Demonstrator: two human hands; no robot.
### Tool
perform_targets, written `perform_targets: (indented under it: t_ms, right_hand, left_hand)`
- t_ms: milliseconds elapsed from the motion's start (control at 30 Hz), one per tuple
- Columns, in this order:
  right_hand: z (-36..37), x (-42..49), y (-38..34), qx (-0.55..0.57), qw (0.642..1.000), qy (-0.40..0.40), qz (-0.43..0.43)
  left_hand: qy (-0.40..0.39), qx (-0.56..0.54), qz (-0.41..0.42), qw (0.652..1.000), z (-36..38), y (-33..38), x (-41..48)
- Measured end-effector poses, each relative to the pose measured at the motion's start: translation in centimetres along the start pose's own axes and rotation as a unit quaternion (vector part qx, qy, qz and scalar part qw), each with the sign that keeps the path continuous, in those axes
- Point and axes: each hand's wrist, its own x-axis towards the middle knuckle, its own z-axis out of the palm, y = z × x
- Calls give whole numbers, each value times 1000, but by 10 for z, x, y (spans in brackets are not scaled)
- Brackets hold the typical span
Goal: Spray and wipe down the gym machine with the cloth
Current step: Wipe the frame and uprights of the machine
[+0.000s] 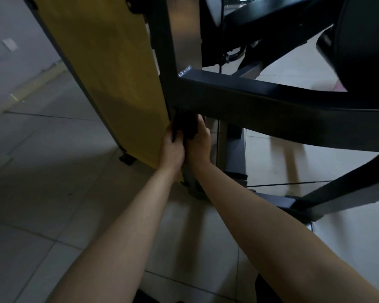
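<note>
A dark cloth (185,125) is bunched against the upright post of the black gym machine (260,101), just under the joint where a thick crossbeam meets the post. My left hand (172,147) grips the cloth from the left and my right hand (198,143) grips it from the right, the two hands side by side. A yellow side panel (109,73) of the machine stands directly left of the hands. No spray bottle is in view.
Black padded seat parts (359,40) and frame bars fill the upper right. A cable (222,36) runs down behind the post. A low frame bar (337,195) crosses the pale tiled floor (42,193) at right. A grey wall (9,62) is at far left.
</note>
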Motion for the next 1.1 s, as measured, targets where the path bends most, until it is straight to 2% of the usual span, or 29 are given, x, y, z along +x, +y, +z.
perform_targets:
  t_ms: [33,67,133,167,200,267,333,433,533,600,733,967,1100]
  right_hand:
    - [1,-1,1,103,994,0,30]
    - [0,-2,-1,151,987,14,52]
    - [1,-3,4,181,979,31,84]
    - [2,-4,5,149,983,22,102]
    - [0,-5,7,58,994,8,88]
    - [-4,-4,13,-117,992,-14,41]
    - [-8,0,18,-170,984,-25,45]
    - [-11,-4,16,-173,984,-13,39]
    - [-8,-5,5,-158,986,23,-51]
    - [1,-2,-3,-161,983,41,-72]
    - [14,-2,10,-165,981,50,-89]
    - [11,-6,39,-53,998,29,6]
    - [1,-8,47,-44,995,-44,73]
  left_hand:
    - [3,0,2,1000,0,0,1]
    - [7,-1,3,1000,0,0,2]
    - [13,-10,-8,1000,0,2,1]
    - [11,-18,-18,1000,0,2,0]
    - [4,-23,-30,999,1,1,-2]
    - [-8,-27,-51,998,2,-4,-7]
    - [-17,-24,-50,998,4,-10,-10]
    - [-6,-41,-55,998,3,-18,-8]
    - [-3,-60,-38,998,-1,-23,0]
    - [-18,-76,-43,996,-6,-22,4]
    - [-18,-36,-29,999,-15,-27,10]
    - [15,19,-15,1000,-3,-40,8]
    - [15,25,-12,999,3,-40,8]
